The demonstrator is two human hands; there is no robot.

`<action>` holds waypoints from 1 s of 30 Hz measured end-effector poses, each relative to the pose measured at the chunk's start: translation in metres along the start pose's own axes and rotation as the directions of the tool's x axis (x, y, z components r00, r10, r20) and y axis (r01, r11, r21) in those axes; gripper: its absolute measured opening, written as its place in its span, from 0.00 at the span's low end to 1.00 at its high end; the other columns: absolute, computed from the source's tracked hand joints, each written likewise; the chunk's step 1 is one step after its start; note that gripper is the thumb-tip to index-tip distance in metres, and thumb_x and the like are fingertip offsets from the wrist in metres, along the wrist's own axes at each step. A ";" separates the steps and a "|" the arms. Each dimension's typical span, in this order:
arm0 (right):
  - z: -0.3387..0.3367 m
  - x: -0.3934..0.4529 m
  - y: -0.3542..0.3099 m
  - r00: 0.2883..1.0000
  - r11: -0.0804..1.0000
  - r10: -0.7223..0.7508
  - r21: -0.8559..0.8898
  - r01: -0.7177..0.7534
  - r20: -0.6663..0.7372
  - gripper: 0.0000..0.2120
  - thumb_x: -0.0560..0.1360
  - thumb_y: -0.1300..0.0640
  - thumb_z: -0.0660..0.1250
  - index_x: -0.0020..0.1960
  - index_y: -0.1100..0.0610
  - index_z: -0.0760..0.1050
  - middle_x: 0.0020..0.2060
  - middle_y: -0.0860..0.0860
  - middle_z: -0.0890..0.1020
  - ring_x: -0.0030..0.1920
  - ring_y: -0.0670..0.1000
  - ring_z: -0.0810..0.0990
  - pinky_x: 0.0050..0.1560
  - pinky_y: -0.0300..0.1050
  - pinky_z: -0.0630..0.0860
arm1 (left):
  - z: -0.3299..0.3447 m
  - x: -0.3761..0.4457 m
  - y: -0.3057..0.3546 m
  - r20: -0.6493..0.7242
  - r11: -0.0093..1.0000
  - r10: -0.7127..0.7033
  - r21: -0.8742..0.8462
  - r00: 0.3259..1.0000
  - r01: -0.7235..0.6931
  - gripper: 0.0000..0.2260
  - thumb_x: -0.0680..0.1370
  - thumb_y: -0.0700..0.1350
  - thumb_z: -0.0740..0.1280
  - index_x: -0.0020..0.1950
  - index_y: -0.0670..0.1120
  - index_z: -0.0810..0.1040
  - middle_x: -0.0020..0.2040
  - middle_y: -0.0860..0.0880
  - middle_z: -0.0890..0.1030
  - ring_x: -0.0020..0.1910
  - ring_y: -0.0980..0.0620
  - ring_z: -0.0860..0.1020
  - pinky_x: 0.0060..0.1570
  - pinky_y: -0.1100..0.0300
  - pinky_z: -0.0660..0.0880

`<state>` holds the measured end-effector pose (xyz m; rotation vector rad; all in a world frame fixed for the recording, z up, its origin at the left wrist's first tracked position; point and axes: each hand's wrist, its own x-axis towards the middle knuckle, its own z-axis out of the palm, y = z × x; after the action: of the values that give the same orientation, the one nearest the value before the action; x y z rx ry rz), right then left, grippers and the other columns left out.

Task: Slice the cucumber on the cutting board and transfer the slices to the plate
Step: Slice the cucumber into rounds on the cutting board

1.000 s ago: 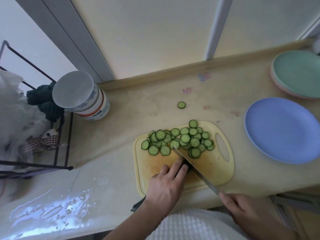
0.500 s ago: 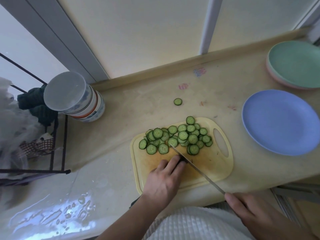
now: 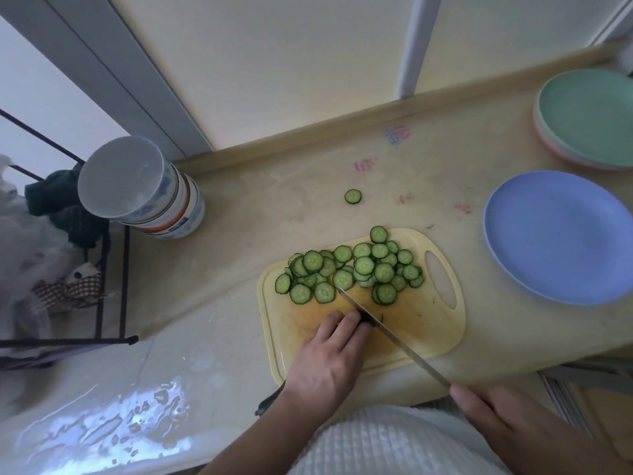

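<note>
Slicing: a short dark green cucumber stub [image 3: 365, 319] lies near the middle of the pale yellow plastic cutting board [image 3: 442, 323], almost wholly hidden.
Change: over the last second the knife has kept its place at the stub and the pile looks no bigger; I judge cutting is nearly done, transfer not begun.
Axis: too little of the stub shows to tell its direction.
Left hand [image 3: 325, 361]: fingers curled down, pinning the stub.
Long steel knife [image 3: 394, 337]: blade runs diagonally from the slices toward the board's near right edge.
Right hand [image 3: 507, 423]: holds the handle; its grip is hidden.
Round green slices [image 3: 352, 272]: heaped along the board's far edge.
Stray slice [image 3: 352, 196]: on the beige countertop [image 3: 274, 214] beyond the board.
Round blue plate [image 3: 558, 234]: right of the board, bare.
</note>
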<state>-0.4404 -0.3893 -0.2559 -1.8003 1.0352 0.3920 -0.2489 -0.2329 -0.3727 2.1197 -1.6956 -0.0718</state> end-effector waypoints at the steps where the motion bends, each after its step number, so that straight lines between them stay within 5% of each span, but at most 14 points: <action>1: 0.001 0.001 0.000 0.999 1.000 0.004 -0.013 -0.004 0.038 0.34 0.64 0.29 0.48 0.46 0.55 0.78 0.44 0.53 0.82 0.51 0.46 0.80 0.46 0.35 0.68 | 0.001 -0.001 0.000 -0.004 1.000 0.006 -0.001 1.000 -0.006 0.20 0.74 0.37 0.74 0.65 0.43 0.77 0.64 0.47 0.77 0.60 0.44 0.75 0.52 0.52 0.80; 3: 0.004 0.004 -0.001 0.995 0.999 0.009 -0.053 -0.004 0.099 0.36 0.64 0.27 0.45 0.39 0.56 0.75 0.33 0.57 0.77 0.38 0.52 0.78 0.41 0.42 0.69 | 0.002 -0.001 -0.002 -0.007 1.000 0.005 0.009 1.000 -0.005 0.20 0.75 0.38 0.73 0.66 0.43 0.77 0.65 0.46 0.77 0.60 0.44 0.75 0.52 0.51 0.80; 7: 0.009 0.017 0.008 0.999 0.995 -0.023 -0.095 0.027 0.038 0.53 0.56 0.14 0.39 0.40 0.60 0.77 0.36 0.53 0.82 0.43 0.47 0.80 0.49 0.44 0.72 | 0.003 -0.002 -0.001 -0.004 1.000 -0.002 0.007 1.000 0.002 0.20 0.75 0.38 0.72 0.66 0.43 0.76 0.65 0.46 0.77 0.60 0.43 0.76 0.52 0.51 0.80; 14: 0.001 0.021 0.001 0.998 0.996 -0.053 -0.063 0.056 0.043 0.24 0.72 0.33 0.53 0.30 0.51 0.69 0.23 0.46 0.73 0.31 0.47 0.75 0.44 0.44 0.72 | 0.001 -0.002 0.000 -0.028 1.000 -0.009 -0.002 1.000 0.009 0.17 0.77 0.43 0.68 0.65 0.43 0.78 0.64 0.47 0.77 0.60 0.43 0.77 0.56 0.51 0.78; 17: -0.004 0.012 -0.007 1.000 1.000 -0.017 -0.026 0.016 -0.004 0.22 0.78 0.47 0.62 0.28 0.54 0.71 0.23 0.47 0.72 0.28 0.43 0.71 0.39 0.36 0.70 | 0.003 -0.004 -0.002 -0.042 1.000 -0.001 -0.026 0.999 0.000 0.15 0.78 0.40 0.67 0.65 0.43 0.78 0.64 0.47 0.76 0.59 0.43 0.77 0.54 0.50 0.78; 19: -0.006 0.005 -0.007 1.000 0.999 0.014 -0.037 -0.013 0.007 0.20 0.79 0.50 0.62 0.36 0.64 0.76 0.27 0.47 0.71 0.28 0.43 0.69 0.37 0.31 0.67 | 0.004 -0.004 -0.004 -0.051 0.999 -0.018 -0.050 0.999 0.015 0.15 0.78 0.40 0.67 0.65 0.42 0.79 0.64 0.47 0.77 0.59 0.43 0.78 0.54 0.49 0.79; 22: -0.007 0.000 -0.009 0.999 0.997 0.042 -0.065 -0.040 0.020 0.25 0.79 0.46 0.59 0.47 0.70 0.75 0.33 0.55 0.76 0.34 0.44 0.73 0.37 0.26 0.67 | 0.003 -0.003 -0.003 -0.053 0.998 -0.024 -0.067 0.998 0.021 0.14 0.79 0.40 0.67 0.64 0.42 0.80 0.63 0.47 0.78 0.60 0.44 0.77 0.55 0.50 0.79; 25: -0.004 0.000 -0.019 0.994 0.992 0.022 -0.124 -0.008 0.111 0.39 0.68 0.27 0.44 0.40 0.61 0.75 0.27 0.52 0.74 0.30 0.50 0.73 0.32 0.34 0.69 | 0.002 -0.002 -0.003 -0.055 0.997 -0.036 -0.068 0.998 0.032 0.13 0.81 0.42 0.62 0.64 0.42 0.80 0.63 0.48 0.78 0.60 0.44 0.77 0.54 0.51 0.79; 30: 0.004 0.010 -0.001 0.992 0.987 0.015 -0.161 0.005 0.123 0.35 0.64 0.27 0.43 0.34 0.56 0.71 0.25 0.54 0.73 0.27 0.48 0.72 0.32 0.41 0.67 | 0.001 0.000 -0.002 -0.047 0.997 -0.033 -0.069 0.998 0.030 0.16 0.84 0.44 0.56 0.64 0.43 0.80 0.63 0.48 0.78 0.60 0.45 0.77 0.54 0.51 0.79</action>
<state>-0.4329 -0.3903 -0.2644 -1.8905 0.9438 0.5978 -0.2473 -0.2324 -0.3748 2.0815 -1.6097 -0.0860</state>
